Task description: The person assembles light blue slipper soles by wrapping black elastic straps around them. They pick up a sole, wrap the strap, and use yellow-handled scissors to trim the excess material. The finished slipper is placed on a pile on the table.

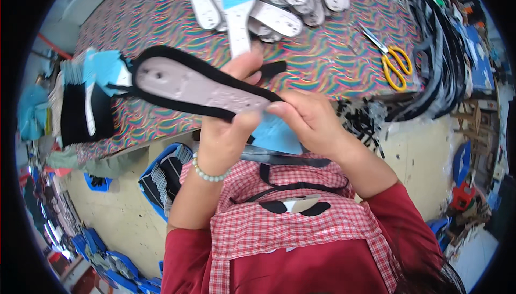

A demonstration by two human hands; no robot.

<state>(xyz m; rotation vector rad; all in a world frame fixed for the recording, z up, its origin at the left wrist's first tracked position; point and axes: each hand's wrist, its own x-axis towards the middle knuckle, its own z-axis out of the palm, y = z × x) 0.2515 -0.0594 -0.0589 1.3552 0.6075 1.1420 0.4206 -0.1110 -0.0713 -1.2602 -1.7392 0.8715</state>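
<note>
Both hands hold a shoe insole [199, 87] above the table's near edge. Its long pale face is rimmed with black material, and a light-blue part [277, 135] shows under my fingers. My left hand [228, 133] grips it from below, thumb on the near edge and fingertips over the far one. My right hand [314, 119] pinches it near the blue part, thumb on top. A short black strip end [274, 69] sticks out beyond the insole. Part of the blue section is hidden by my fingers.
Several loose pale and blue insoles [274, 17] lie piled at the table's far side. Yellow-handled scissors [395, 66] lie at right, beside a bundle of dark strips [443, 52]. Black-edged pieces [86, 106] are stacked at left. A blue bin [161, 178] stands below on the floor.
</note>
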